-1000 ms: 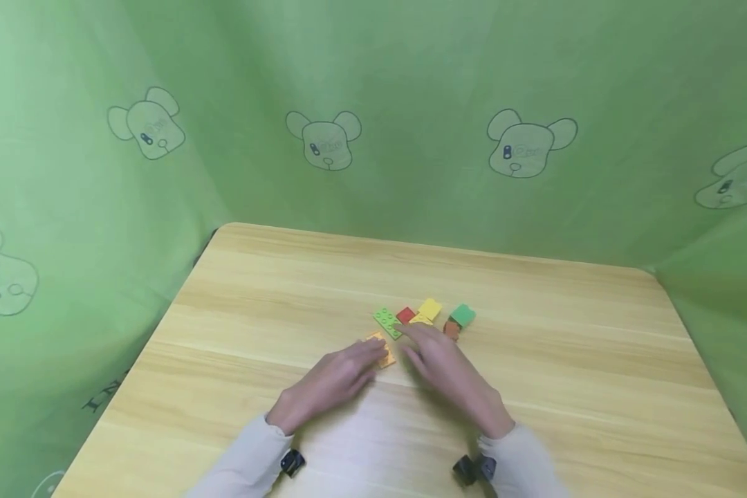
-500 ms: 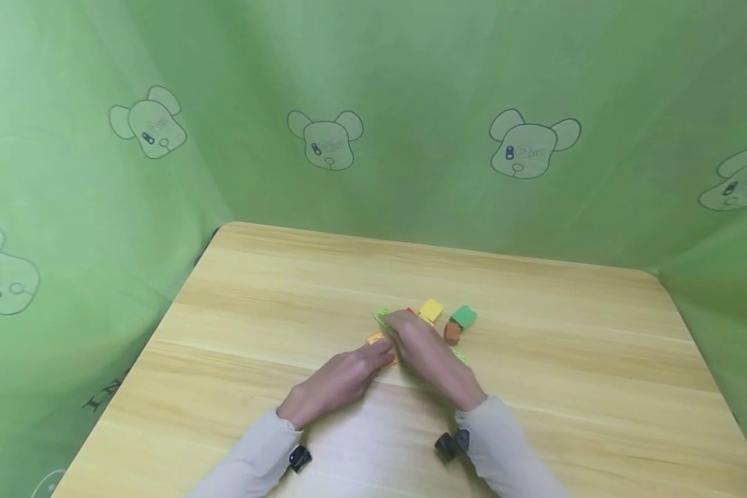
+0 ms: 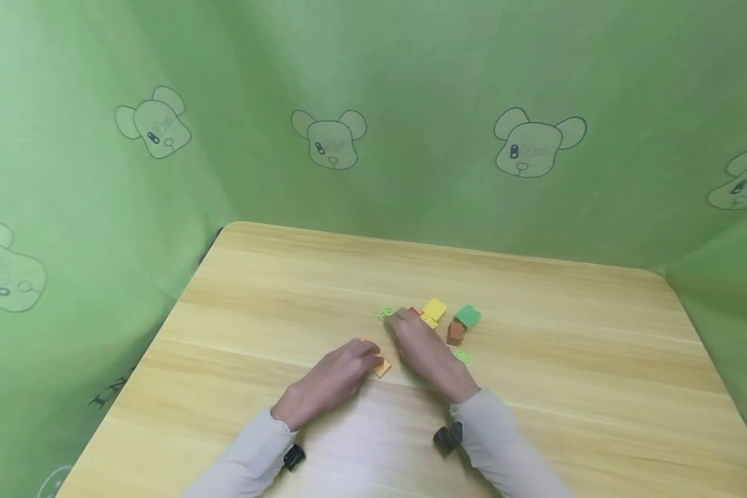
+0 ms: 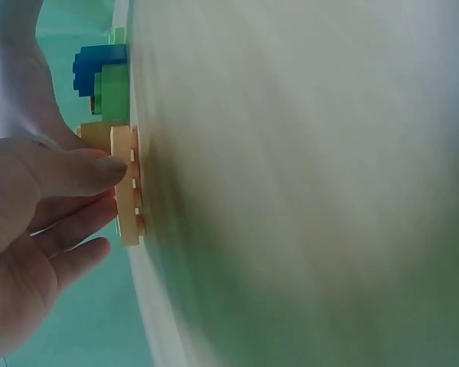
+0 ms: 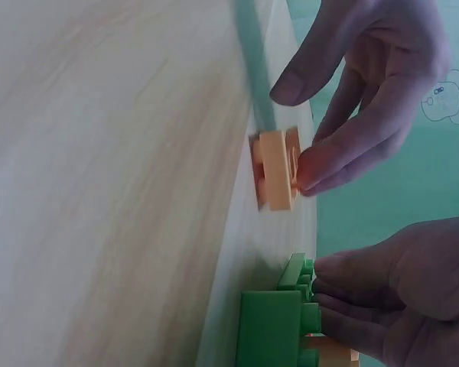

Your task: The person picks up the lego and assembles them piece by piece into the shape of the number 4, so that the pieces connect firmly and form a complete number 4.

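Thin orange building brick lies on the table under the fingers of my left hand. In the right wrist view the left fingers touch the upper side of this orange brick, and the thumb stands apart from it. Its studs face the table in the left wrist view. My right hand is just beyond, its fingers on a thin light green brick. The right wrist view has that green brick tilted, with the right thumb at its studded side. The right fingers partly hide it.
Right of the right hand are a red brick, a yellow brick, a green brick and a brown brick. Another light green brick lies beside the right forearm. A blue brick shows in the left wrist view.
My right hand has moved left onto the thin light green brick, uncovering another light green brick. The left hand has shifted slightly, and the orange brick has turned and moved nearer me.
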The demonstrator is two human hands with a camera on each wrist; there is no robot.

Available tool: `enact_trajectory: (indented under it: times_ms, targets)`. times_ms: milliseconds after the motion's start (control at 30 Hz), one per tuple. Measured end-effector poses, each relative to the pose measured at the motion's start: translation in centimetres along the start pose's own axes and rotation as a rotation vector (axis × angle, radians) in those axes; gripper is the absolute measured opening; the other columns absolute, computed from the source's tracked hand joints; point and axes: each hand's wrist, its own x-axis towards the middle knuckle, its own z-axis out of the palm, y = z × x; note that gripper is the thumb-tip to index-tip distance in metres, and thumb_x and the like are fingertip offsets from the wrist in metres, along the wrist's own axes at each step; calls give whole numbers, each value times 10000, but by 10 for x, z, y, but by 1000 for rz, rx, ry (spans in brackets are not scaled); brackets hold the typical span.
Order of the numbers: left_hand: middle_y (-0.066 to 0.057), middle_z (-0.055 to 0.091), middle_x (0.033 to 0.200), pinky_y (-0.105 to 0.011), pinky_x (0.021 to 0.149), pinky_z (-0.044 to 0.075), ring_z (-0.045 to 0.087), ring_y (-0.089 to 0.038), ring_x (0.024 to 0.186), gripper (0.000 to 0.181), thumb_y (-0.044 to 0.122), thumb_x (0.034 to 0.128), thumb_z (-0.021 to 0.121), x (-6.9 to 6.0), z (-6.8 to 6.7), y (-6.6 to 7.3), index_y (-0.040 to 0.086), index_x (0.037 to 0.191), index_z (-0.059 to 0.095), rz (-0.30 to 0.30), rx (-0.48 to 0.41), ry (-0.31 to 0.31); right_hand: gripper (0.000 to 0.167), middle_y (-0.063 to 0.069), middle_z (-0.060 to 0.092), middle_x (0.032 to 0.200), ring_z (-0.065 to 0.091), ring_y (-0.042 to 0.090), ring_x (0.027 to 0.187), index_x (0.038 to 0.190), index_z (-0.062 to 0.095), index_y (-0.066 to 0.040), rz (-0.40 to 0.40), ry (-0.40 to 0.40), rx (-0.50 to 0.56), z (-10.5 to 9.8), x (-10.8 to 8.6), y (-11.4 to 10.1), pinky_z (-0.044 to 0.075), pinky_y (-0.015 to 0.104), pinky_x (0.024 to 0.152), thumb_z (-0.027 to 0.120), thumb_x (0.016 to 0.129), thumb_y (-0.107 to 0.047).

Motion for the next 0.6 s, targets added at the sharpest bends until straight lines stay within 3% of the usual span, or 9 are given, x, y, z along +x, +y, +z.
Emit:
enact_trajectory:
  times_ms: [267, 600]
  targets:
    - [-101, 679, 1068, -255, 862, 584, 637, -207, 949, 180, -3, 966, 682, -3, 1, -2, 24, 1123, 765, -15, 23, 35, 165, 194, 676, 977, 682, 312, 892, 1075, 720, 83, 12, 12, -35, 0, 3, 1, 625, 375, 825, 612, 956, 122]
    - [-83, 674, 1077, -231, 861, 571, 628, -189, 959, 174, 12, 981, 676, -5, 3, -2, 30, 1130, 762, -28, 3, 47, 113, 129, 630, 845, 621, 246, 759, 984, 702, 49, -3, 17, -130, 1, 4, -1, 603, 326, 692, 626, 950, 126]
